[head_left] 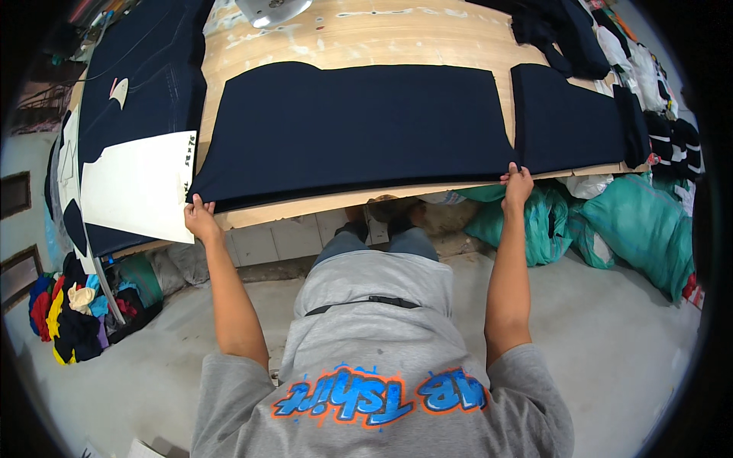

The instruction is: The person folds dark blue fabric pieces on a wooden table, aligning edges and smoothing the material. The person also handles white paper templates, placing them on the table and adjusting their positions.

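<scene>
A large cut panel of dark navy fabric (pixel 359 126), in a stack of what look like several layers, lies flat along the near edge of the wooden table (pixel 366 42). My left hand (pixel 201 219) pinches its near left corner. At the near right corner, my right hand (pixel 518 185) grips the same panel between thumb and fingers. Both arms reach forward, and the near edge runs almost straight between the hands. Close to my left hand lies a white paper pattern (pixel 137 183) on more navy cloth. Just right of my right hand is a smaller navy cut piece (pixel 569 118).
Spread navy cloth (pixel 145 61) covers the table's left side, with a small pale piece (pixel 119 92) on it. A metal disc-shaped part (pixel 272 11) stands at the far edge. Green sacks (pixel 634 229) sit below at right; colourful fabric scraps (pixel 80 305) are heaped on the floor at left.
</scene>
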`<state>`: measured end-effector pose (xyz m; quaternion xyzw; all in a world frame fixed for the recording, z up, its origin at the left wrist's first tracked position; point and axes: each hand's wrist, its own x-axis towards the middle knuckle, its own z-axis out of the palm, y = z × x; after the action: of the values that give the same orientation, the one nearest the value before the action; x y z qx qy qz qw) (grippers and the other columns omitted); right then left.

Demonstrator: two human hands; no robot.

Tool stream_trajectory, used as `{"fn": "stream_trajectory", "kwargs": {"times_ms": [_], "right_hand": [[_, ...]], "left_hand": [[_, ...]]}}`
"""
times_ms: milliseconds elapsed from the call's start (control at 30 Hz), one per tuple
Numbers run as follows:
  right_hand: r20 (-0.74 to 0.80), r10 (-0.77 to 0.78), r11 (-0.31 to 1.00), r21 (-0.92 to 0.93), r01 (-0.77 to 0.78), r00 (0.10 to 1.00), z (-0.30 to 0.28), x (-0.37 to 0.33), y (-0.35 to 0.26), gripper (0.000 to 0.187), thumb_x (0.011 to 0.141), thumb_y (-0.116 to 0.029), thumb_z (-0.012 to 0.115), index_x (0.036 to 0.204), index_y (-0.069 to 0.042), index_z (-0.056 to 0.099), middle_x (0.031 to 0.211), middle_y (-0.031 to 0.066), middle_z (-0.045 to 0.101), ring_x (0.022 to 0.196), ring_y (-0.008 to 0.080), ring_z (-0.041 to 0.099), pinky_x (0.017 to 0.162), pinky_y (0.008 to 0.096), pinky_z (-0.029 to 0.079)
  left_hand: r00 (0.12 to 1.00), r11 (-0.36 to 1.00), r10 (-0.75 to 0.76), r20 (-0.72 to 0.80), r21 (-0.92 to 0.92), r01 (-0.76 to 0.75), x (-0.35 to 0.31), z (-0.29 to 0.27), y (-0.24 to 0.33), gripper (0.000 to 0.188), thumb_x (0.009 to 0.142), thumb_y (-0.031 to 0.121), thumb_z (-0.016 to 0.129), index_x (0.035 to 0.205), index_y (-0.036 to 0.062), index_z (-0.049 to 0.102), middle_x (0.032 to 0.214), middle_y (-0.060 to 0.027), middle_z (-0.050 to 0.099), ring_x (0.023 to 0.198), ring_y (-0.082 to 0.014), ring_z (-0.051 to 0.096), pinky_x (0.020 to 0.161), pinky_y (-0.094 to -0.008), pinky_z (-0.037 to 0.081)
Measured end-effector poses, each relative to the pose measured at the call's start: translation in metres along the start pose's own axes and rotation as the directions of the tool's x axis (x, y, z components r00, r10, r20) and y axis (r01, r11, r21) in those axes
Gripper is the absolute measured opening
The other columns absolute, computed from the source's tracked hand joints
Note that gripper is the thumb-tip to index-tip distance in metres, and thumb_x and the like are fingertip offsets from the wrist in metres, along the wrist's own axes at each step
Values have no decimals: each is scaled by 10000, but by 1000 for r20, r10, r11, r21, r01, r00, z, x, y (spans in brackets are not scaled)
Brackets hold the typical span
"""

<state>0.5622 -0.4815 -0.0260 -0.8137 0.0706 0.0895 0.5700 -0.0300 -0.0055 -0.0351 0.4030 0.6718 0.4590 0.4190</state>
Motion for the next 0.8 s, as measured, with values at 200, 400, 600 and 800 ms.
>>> {"fn": "stream_trajectory", "kwargs": {"times_ms": [200,400,600,800], "right_hand": [[16,-18,985,-169,21,1000,3,-11,-4,451,1058,-131,696,1405,131,578,790,69,662,646,125,632,579,288,511],[-15,-71,972,-224,66,997,-6,-17,-9,416,1048,-135,701,1371,116,623,796,74,681,650,129,641,575,294,512],[-31,-45,947,-321,33,998,-1,-18,2,249,1035,-122,705,1193,70,692,758,81,703,617,143,662,568,312,521],[30,-48,936,-347,55,998,-6,-10,8,161,1027,-138,716,1031,19,679,779,82,722,625,140,675,567,312,533]], "left_hand": [[1000,1000,9,-1,-5,-9,0,1,-3,284,1094,205,694,1109,-47,565,1035,-145,668,854,-185,646,819,-349,665],[1000,1000,4,-3,11,-4,-1,3,-3,284,1093,217,698,1099,-37,573,1015,-133,662,835,-175,650,795,-328,657],[1000,999,-8,-1,37,8,6,2,-8,299,1089,230,705,1111,-40,578,1020,-134,665,844,-180,656,797,-331,662],[1000,1000,6,-8,0,-6,9,-5,-13,316,1081,227,716,1129,-57,586,995,-129,656,836,-183,652,781,-327,662]]}}
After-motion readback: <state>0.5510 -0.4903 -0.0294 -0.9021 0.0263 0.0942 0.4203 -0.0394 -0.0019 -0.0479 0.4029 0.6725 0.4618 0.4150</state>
